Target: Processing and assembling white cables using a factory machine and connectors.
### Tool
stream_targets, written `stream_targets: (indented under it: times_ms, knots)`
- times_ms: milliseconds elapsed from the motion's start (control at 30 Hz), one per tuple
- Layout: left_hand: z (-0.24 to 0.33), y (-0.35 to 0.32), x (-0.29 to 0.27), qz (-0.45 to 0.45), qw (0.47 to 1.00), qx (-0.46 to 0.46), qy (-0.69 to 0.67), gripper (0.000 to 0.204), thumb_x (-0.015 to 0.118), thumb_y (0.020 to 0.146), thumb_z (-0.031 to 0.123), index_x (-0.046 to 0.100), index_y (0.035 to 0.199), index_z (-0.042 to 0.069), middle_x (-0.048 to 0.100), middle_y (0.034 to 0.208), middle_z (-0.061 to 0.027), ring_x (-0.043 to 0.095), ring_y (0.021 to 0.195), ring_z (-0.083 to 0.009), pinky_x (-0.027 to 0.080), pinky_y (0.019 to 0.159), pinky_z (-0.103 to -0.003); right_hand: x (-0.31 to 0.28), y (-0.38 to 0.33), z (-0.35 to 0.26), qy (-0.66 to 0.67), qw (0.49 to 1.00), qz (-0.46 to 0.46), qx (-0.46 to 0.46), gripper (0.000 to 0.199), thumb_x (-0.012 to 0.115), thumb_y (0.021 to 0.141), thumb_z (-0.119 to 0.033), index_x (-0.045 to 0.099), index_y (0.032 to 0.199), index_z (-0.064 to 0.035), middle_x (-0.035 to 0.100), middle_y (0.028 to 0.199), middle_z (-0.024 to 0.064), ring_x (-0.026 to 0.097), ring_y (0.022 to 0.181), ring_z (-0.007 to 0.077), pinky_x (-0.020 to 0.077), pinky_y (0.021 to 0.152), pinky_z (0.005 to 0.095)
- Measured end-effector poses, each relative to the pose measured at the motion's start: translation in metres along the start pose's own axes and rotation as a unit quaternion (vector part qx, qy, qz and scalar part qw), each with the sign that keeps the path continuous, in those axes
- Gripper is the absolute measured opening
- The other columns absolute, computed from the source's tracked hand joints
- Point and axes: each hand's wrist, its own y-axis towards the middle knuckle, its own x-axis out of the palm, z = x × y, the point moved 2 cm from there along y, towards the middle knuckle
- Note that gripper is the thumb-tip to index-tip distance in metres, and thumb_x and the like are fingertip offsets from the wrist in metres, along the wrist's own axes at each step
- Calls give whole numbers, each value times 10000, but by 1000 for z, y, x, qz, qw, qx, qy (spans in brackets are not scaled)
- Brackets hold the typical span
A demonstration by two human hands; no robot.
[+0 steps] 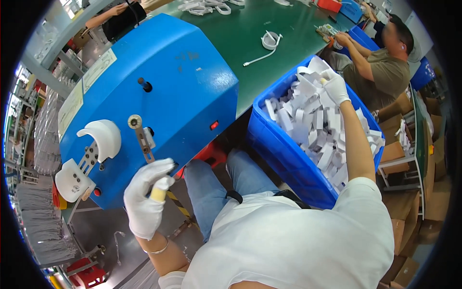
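Note:
My left hand, in a white glove with a yellow band on the thumb, is raised in front of the blue machine. Its fingers are curved, with a gap to the thumb and nothing visible between them. Just above it is a metal arm with a round roller. At the far end of the blue bin, my gloved right hand has its fingers bent together among the white pieces; white on white hides what they grip. Two curved white holders sit on the machine's left side.
A coiled white cable lies on the green table, with more white cables at its far edge. Another person works at the right. Grey cables hang at the left. Cardboard boxes stand at the right.

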Motion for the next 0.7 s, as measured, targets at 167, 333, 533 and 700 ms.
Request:
stream_targets:
  times_ms: [167,333,533,700]
  knots:
    - [26,21,23,-22,997,66,26,147,664,824,69,681,963,28,676,990,-114,642,807,-169,501,713,-261,-39,6,-85,306,946,-106,18,31,607,803,-44,589,824,-31,560,764,-38,495,695,43,402,628,202]
    - [51,15,26,84,994,59,-31,307,733,792,152,649,1049,8,660,1028,-110,625,812,-132,501,735,-260,-57,-19,-244,399,871,-278,-71,102,608,793,-51,567,881,-18,570,776,-7,514,686,57,412,637,199]
    - [49,-15,-6,398,835,375,-57,628,724,713,547,516,992,24,556,1129,-194,598,1010,-282,494,867,-359,-56,-69,-352,670,691,-248,-111,342,575,855,-171,509,1115,42,620,921,96,620,767,150,507,661,253]
    - [43,-13,-1,399,868,294,-25,447,823,702,163,453,928,54,524,1141,-166,544,1017,-211,442,875,-295,-12,-126,-409,778,548,-307,-23,261,588,810,-41,555,1060,27,614,955,71,600,833,129,487,754,270]
